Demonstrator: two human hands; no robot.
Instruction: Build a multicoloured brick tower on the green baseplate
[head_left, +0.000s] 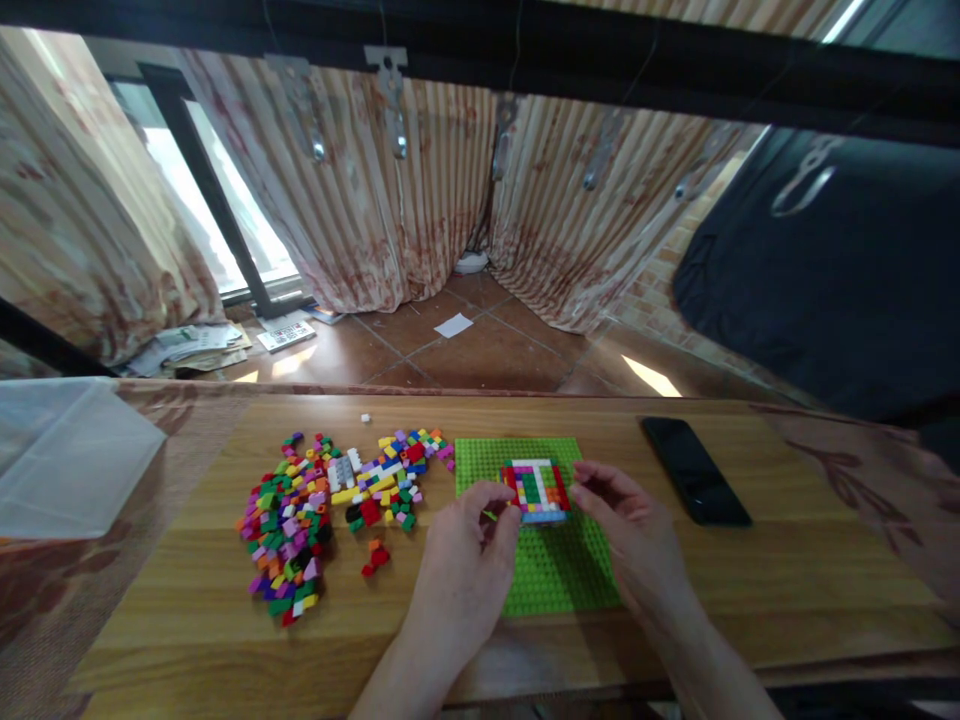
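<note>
A small square build of colorful toy bricks (535, 487), with white, red, green and yellow pieces on top and light blue along its near side, stands on a bright green studded baseplate (559, 585). At its left edge is my left hand (474, 545), thumb and index finger pinched close together; anything between them is too small to make out. My right hand (636, 530) is by the build's right edge. Its fingers are curved, with a gap between thumb and index finger, and nothing shows in it.
A large pile of loose mixed bricks (289, 530) spreads over the wooden table (187, 640) left of the baseplate. One white brick (366, 418) lies apart behind it. A black phone (696, 470) rests at right. A translucent plastic bin (71, 455) stands far left.
</note>
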